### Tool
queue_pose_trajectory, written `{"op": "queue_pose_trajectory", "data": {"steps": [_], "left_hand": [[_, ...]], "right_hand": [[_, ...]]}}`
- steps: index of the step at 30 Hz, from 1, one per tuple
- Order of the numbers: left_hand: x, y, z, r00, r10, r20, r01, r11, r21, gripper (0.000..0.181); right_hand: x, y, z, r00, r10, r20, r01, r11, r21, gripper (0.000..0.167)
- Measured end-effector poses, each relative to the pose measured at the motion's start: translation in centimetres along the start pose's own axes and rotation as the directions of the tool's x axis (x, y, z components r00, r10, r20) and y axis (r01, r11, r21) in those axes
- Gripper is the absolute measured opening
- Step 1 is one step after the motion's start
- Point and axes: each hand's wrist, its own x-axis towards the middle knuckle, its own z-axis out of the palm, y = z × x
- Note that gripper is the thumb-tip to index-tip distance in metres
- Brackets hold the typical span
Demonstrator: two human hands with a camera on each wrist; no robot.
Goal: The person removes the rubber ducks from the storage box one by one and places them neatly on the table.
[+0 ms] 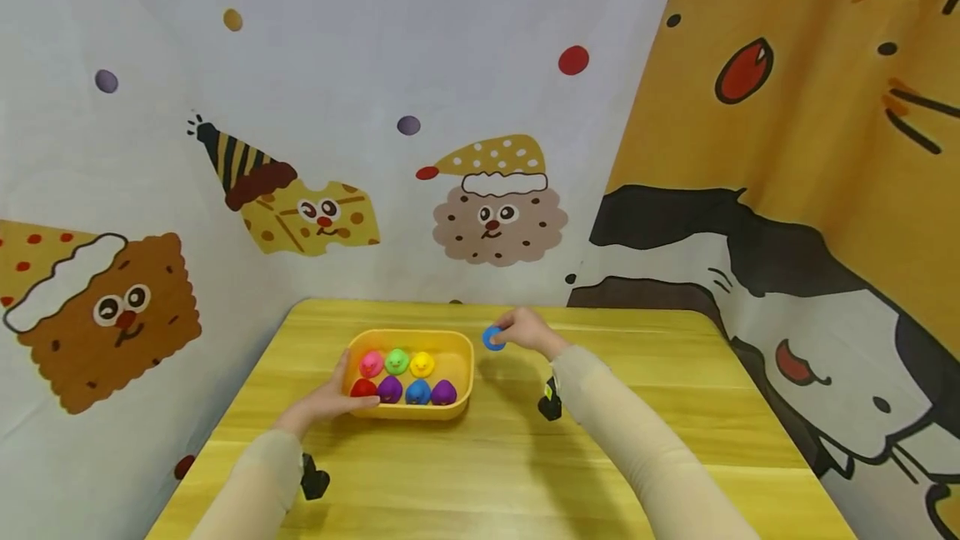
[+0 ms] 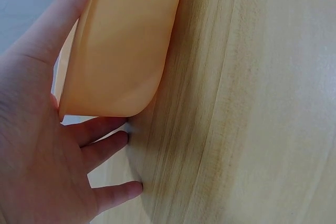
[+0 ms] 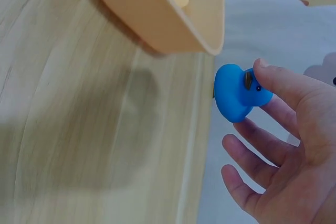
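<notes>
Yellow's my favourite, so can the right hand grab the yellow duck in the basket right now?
Probably not just yet: the right hand is pinching a blue duck. Once free, it likely could: the basket is open on top and nothing covers the yellow duck.

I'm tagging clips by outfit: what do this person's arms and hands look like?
The left sleeve and right sleeve are long, plain, pale beige. Each wrist carries a black camera; the right camera bears a yellow-green patch. The left hand and right hand show no gloves or rings.
</notes>
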Motion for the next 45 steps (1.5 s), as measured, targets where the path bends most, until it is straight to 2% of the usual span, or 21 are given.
{"op": "queue_pose_trajectory", "data": {"steps": [6,16,20,25,30,36,45], "left_hand": [[-0.2,-0.2,0.1,1.000,-0.012,0.000,0.012,1.000,-0.023,0.123],[-0.1,-0.1,0.0,1.000,-0.028,-0.010,0.028,1.000,-0.006,0.123],[-0.1,-0.1,0.0,1.000,-0.006,-0.008,0.006,1.000,-0.002,0.123],[0.1,-0.2,0.0,1.000,0.017,-0.005,-0.017,1.000,0.009,0.123],[0.4,-0.4,-0.1,1.000,0.000,-0.007,0.000,1.000,0.017,0.124],[0.2,-0.5,0.0,1.000,-0.014,-0.016,0.014,1.000,0.010,0.124],[0.4,-0.5,0.1,1.000,-0.017,-0.016,0.018,0.999,0.034,0.124]], "right_hand": [[-0.2,1.2,0.0,1.000,-0.005,-0.013,0.005,1.000,-0.003,0.025],[-0.1,2.8,0.9,1.000,-0.029,-0.003,0.030,0.999,0.027,0.020],[-0.1,3.2,1.4,1.000,-0.020,0.002,0.020,0.999,0.040,0.020],[-0.1,3.8,1.9,1.000,0.009,-0.018,-0.008,1.000,0.008,0.022],[-0.1,4.3,2.3,1.000,0.020,-0.017,-0.020,1.000,0.016,0.025],[-0.2,5.0,2.7,0.999,-0.017,-0.030,0.018,0.999,0.043,0.028],[0.0,6.5,3.4,0.998,0.010,-0.067,-0.007,0.998,0.057,0.028]]}}
